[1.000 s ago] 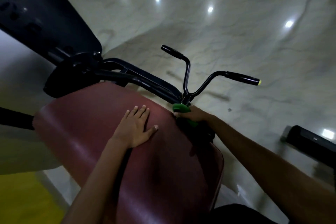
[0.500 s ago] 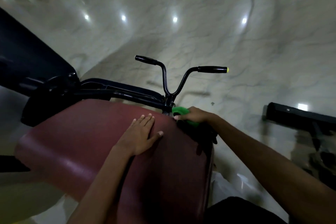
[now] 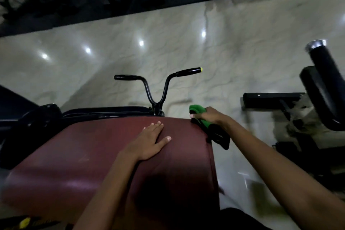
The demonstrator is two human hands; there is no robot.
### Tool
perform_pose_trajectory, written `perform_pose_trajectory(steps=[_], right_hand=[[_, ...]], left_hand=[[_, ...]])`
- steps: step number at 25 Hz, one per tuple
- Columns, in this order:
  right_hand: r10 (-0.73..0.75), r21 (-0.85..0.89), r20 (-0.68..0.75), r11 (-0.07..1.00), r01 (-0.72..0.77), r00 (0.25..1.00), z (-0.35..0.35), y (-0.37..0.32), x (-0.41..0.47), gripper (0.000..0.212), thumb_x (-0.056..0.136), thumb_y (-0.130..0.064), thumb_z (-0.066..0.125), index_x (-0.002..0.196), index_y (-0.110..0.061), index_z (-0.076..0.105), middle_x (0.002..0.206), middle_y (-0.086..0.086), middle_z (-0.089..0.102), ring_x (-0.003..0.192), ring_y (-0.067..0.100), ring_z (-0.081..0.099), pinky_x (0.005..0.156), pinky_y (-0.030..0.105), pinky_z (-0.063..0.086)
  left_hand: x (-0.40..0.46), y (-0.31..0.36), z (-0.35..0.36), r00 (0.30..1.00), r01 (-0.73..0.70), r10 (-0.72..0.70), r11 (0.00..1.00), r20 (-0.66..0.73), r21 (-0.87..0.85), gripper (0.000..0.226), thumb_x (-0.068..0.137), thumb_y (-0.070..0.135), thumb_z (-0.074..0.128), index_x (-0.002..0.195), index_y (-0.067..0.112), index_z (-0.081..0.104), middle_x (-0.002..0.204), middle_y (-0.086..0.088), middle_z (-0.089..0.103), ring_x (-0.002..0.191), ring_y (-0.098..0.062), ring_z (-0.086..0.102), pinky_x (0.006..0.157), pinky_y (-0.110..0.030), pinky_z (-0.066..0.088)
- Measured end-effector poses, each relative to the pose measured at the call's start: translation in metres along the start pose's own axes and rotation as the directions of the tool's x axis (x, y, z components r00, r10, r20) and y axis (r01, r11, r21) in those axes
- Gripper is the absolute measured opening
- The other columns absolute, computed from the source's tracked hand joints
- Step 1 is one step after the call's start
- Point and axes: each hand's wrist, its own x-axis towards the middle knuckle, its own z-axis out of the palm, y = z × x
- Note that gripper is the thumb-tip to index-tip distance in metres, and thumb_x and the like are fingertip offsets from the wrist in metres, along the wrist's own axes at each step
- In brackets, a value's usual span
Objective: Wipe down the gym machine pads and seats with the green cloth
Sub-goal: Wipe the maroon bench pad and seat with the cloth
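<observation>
A green cloth (image 3: 197, 110) is gripped in the right hand (image 3: 209, 116) at the far right corner of a maroon padded seat (image 3: 74, 155), right of centre in the frame. The fingers are curled round the cloth, one bright green fold is seen above the knuckles, and a darker length is draped below the wrist, down the pad's right edge. The cloth is pressed against that corner of the pad.

The left hand (image 3: 149, 142) is laid flat on the top of the pad, just left of the cloth, with the fingers straight and close together and the thumb spread toward the right; nothing is held in it. Both bare forearms are extended into the frame from the bottom edge.

Beyond the pad's far edge, a black V-shaped handlebar (image 3: 156, 87) is raised from the dark machine frame (image 3: 104, 112), its right grip capped in yellow. A glossy pale marble floor (image 3: 242, 43), dotted with reflected lights, is spread across the middle of the frame. Another black machine (image 3: 324, 87) with a padded roller is seen at the right edge, and more equipment, blurred and dim, is lined along the top.
</observation>
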Motion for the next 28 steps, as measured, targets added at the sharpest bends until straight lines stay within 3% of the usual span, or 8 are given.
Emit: perform_pose_trajectory(steps=[4, 8, 13, 17, 22, 26, 28], right_hand=[[0.087, 0.025, -0.172, 0.996, -0.084, 0.981, 0.015, 0.025, -0.021, 0.061, 0.085, -0.052, 0.061, 0.125, -0.006, 0.053, 0.117, 0.012, 0.060, 0.098, 0.026, 0.058, 0.079, 0.029, 0.045], [0.193, 0.265, -0.216, 0.955, -0.133, 0.957, 0.016, 0.020, -0.032, 0.064, 0.084, -0.047, 0.064, 0.128, -0.003, 0.050, 0.120, 0.014, 0.060, 0.104, 0.028, 0.059, 0.081, 0.029, 0.047], [0.130, 0.236, -0.263, 0.969, -0.066, 0.956, 0.037, 0.039, -0.083, 0.054, 0.086, -0.045, 0.062, 0.123, -0.006, 0.053, 0.114, 0.011, 0.060, 0.090, 0.022, 0.055, 0.071, 0.024, 0.038], [0.214, 0.359, -0.291, 0.928, -0.101, 0.932, 0.036, 0.026, -0.093, 0.060, 0.084, -0.043, 0.065, 0.126, -0.003, 0.053, 0.120, 0.015, 0.060, 0.107, 0.029, 0.059, 0.079, 0.027, 0.044], [0.130, 0.430, -0.411, 0.901, 0.066, 0.902, 0.067, 0.047, -0.141, 0.053, 0.067, -0.050, 0.070, 0.107, -0.017, 0.064, 0.101, 0.005, 0.069, 0.093, 0.023, 0.065, 0.087, 0.037, 0.053], [0.168, 0.553, -0.452, 0.823, 0.128, 0.876, 0.070, 0.038, -0.163, 0.059, 0.052, -0.051, 0.073, 0.100, -0.017, 0.067, 0.096, 0.004, 0.070, 0.095, 0.024, 0.066, 0.091, 0.042, 0.052], [0.101, 0.497, -0.504, 0.846, 0.192, 0.858, 0.079, 0.036, -0.178, 0.043, 0.067, -0.045, 0.073, 0.101, -0.021, 0.065, 0.097, -0.001, 0.069, 0.095, 0.019, 0.064, 0.090, 0.036, 0.050]], left_hand=[[0.001, 0.007, 0.006, 1.000, -0.019, 0.019, 1.000, -0.003, -0.017, 0.069, 0.097, 0.052, 0.034, 0.152, 0.015, 0.013, 0.160, 0.000, 0.005, 0.147, -0.013, 0.002, 0.117, -0.030, -0.001], [-0.001, 0.011, 0.007, 1.000, -0.028, 0.028, 1.000, -0.002, 0.007, 0.068, 0.097, 0.052, 0.032, 0.152, 0.016, 0.012, 0.160, 0.001, 0.005, 0.147, -0.014, 0.002, 0.118, -0.032, 0.000], [-0.012, 0.018, 0.010, 0.998, -0.056, 0.056, 0.998, -0.010, 0.004, 0.066, 0.098, 0.051, 0.032, 0.152, 0.017, 0.016, 0.160, 0.000, 0.007, 0.147, -0.015, 0.003, 0.118, -0.032, 0.001], [-0.018, 0.021, 0.007, 0.994, -0.108, 0.107, 0.994, 0.027, 0.014, 0.068, 0.097, 0.053, 0.033, 0.152, 0.015, 0.016, 0.160, -0.002, 0.008, 0.147, -0.016, 0.005, 0.119, -0.032, 0.005], [-0.034, 0.022, 0.014, 0.981, -0.194, 0.194, 0.981, 0.024, 0.006, 0.068, 0.097, 0.053, 0.031, 0.152, 0.015, 0.015, 0.160, -0.003, 0.008, 0.147, -0.018, 0.004, 0.119, -0.034, 0.004], [-0.033, 0.028, 0.012, 0.978, -0.205, 0.202, 0.977, 0.050, 0.057, 0.067, 0.099, 0.051, 0.027, 0.152, 0.012, 0.014, 0.160, -0.006, 0.009, 0.147, -0.021, 0.006, 0.118, -0.034, 0.007], [-0.036, 0.028, 0.016, 0.975, -0.224, 0.223, 0.972, 0.025, 0.074, 0.067, 0.099, 0.052, 0.027, 0.152, 0.011, 0.016, 0.159, -0.007, 0.010, 0.147, -0.021, 0.008, 0.119, -0.036, 0.008]])
